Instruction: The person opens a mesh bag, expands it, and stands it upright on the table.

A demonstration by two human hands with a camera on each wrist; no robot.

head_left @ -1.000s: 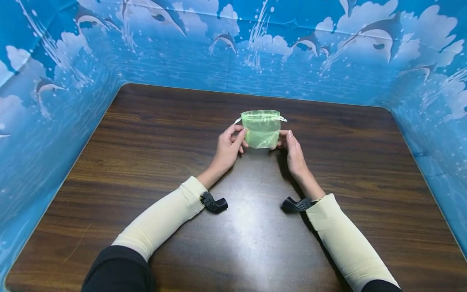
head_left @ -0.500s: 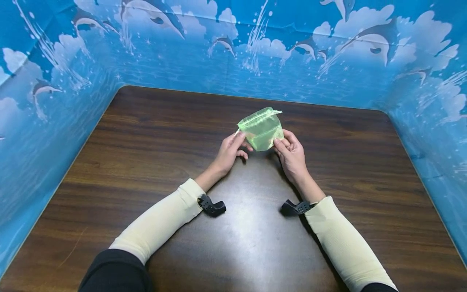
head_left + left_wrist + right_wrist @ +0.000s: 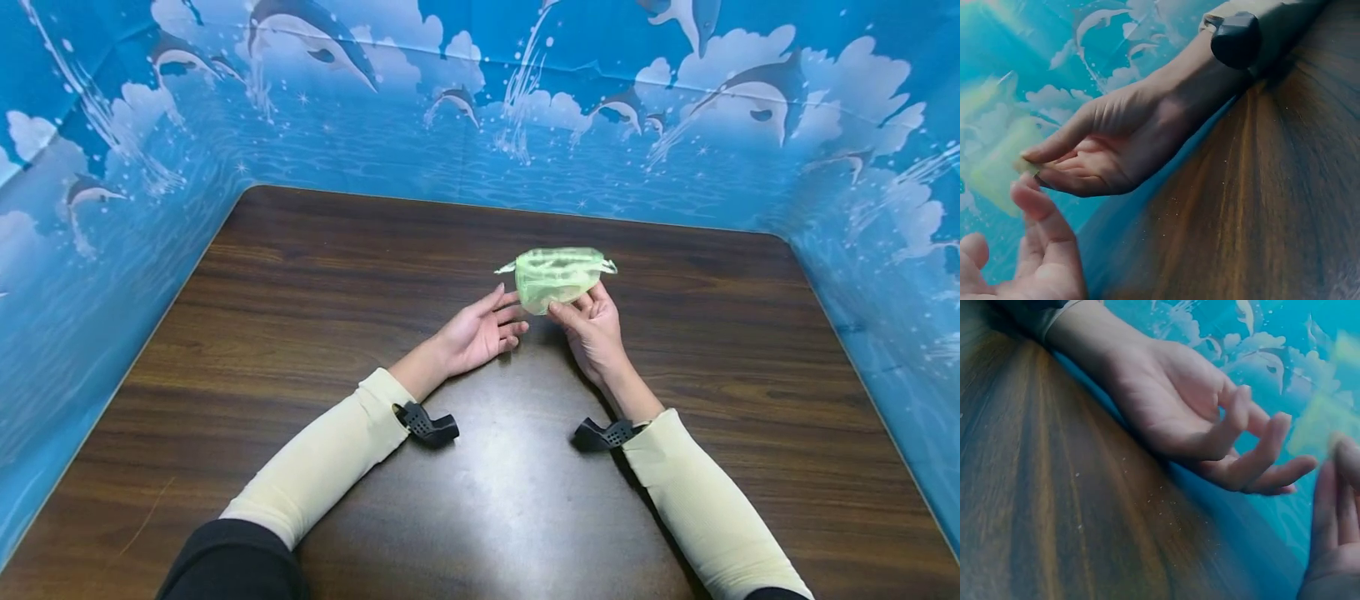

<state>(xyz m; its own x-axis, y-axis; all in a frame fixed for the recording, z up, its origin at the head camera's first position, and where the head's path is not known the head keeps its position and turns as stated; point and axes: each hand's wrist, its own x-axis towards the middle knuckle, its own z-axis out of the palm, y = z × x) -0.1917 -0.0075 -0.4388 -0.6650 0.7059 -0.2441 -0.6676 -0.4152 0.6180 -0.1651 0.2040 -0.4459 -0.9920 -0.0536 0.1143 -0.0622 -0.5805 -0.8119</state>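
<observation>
A small sheer green drawstring pouch is held up over the far middle of the table, its pale cord ends sticking out on both sides. My right hand pinches its lower edge between thumb and fingers. In the left wrist view the pouch is a pale green blur past the right hand's fingertips. My left hand lies palm up just left of the pouch, fingers spread and loosely bent, holding nothing. The right wrist view shows that left hand with its fingers apart.
The dark wood-grain table has rounded far corners. A blue cloth with printed dolphins rises along its back and sides. Black wrist mounts sit on both forearms, over cream sleeves.
First both hands were at the pouch's sides. The pouch tilted, then came level and moved slightly right in the right hand's pinch. The left hand let go and turned palm up.
</observation>
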